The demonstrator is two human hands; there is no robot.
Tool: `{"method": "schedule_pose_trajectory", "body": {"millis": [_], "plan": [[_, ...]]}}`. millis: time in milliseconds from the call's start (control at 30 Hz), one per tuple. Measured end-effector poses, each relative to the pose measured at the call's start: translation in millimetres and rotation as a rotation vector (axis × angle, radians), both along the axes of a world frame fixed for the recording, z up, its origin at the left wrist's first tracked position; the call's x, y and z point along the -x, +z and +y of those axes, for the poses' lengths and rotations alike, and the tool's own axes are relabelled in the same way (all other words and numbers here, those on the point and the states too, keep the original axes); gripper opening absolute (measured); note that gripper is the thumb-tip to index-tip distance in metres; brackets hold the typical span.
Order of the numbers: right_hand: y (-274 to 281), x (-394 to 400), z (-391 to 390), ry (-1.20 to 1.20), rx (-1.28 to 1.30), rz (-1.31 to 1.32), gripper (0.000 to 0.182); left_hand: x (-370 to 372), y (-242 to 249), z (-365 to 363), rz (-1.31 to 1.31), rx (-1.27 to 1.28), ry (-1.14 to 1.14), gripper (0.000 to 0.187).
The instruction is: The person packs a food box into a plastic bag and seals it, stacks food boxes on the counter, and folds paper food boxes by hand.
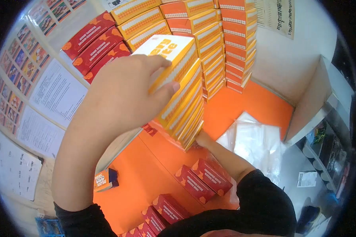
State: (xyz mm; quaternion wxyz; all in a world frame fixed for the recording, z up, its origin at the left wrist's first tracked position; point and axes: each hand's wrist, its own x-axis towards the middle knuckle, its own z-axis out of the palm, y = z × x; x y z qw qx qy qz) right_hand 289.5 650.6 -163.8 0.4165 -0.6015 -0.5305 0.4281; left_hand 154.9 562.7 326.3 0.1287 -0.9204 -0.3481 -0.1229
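Observation:
A tall stack of yellow and white boxes [182, 94] stands tilted in the middle of the view. My left hand [134, 91] rests at the top of it, thumb and index finger apart against the upper box. Low on the right side of the same stack is my right hand [198, 141], its fingers mostly hidden by the boxes. Behind, more orange and yellow boxes [236, 43] rise in columns, with red boxes [89, 35] to their left.
On the orange table [146, 166] lie red boxes [195, 183] near my body and a small orange and blue box [103, 179]. Clear plastic bags [257, 142] lie at the right. A panel [312, 94] stands beyond them. Printed sheets [57, 91] hang on the left wall.

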Motion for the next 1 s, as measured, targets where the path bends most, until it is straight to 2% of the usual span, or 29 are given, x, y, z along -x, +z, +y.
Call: {"method": "schedule_pose_trajectory", "body": {"millis": [33,67,133,200,267,333,467,533,667,733,833,867,933,967,1000], "plan": [[-15,7,3,0.039,-0.025,-0.034,0.033,5,2,-8,0.02,0.03,0.014,0.036],[-38,19,8,0.088,-0.166,-0.266,0.034,12,3,-14,0.018,0.026,0.016,0.036],[-43,36,8,0.139,-0.312,-0.499,0.035,28,7,-21,0.071,0.015,0.108,0.035],[-32,61,7,0.191,0.191,-0.225,0.038,46,10,-20,0.06,0.035,0.157,0.036],[33,68,-18,0.199,0.217,-0.021,0.03,64,9,-17,0.054,0.058,0.213,0.036],[47,76,-20,0.307,0.494,0.21,0.041,83,8,-13,0.048,0.032,0.371,0.036],[53,86,-19,0.339,0.461,0.212,0.041,106,10,-10,0.01,0.102,0.427,0.036],[51,92,-17,0.343,0.488,0.254,0.04,113,8,-14,-0.141,0.146,0.353,0.036],[54,93,-20,0.349,0.486,0.274,0.039,116,5,-18,-0.155,0.172,0.334,0.036],[52,92,-20,0.405,0.438,0.304,0.039,118,1,-15,-0.165,0.105,0.272,0.036],[65,83,-31,0.336,0.459,0.259,0.041,110,2,-22,-0.162,0.126,0.246,0.036],[49,79,-27,0.332,0.46,0.26,0.041,106,3,-25,-0.162,0.127,0.242,0.036],[13,67,-20,0.309,-0.011,-0.319,0.044,97,3,-31,-0.134,0.111,0.16,0.038],[21,56,-27,0.31,-0.009,-0.319,0.044,93,1,-31,-0.134,0.113,0.16,0.038],[48,42,-38,0.249,0.106,-0.186,0.046,87,0,-30,-0.098,0.074,0.093,0.039]]}}
